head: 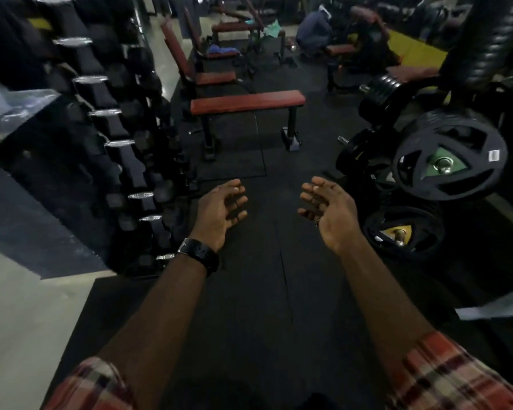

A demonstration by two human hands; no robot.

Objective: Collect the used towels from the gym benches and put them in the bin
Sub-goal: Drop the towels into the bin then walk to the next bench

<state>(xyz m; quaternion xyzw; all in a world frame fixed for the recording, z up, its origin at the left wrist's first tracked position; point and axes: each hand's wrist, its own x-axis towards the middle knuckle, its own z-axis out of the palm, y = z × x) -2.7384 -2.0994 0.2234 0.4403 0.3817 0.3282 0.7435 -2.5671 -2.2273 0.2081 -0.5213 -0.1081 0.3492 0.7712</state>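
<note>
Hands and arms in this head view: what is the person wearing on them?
Both forearms are bare. Plaid sleeves in red, white and dark checks are pushed up near the elbows, the left sleeve and the right sleeve. A black wristwatch with a dark strap sits on the wrist of the left hand. The right hand wears no glove; a ring may show on one finger.

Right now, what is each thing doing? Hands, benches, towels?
Left hand: open, holding nothing.
Right hand: open, holding nothing.
Nearest bench: bare, no towel on it.
Blue towel: crumpled on a farther bench seat.
Green towel: draped on a bench at the back.
</note>
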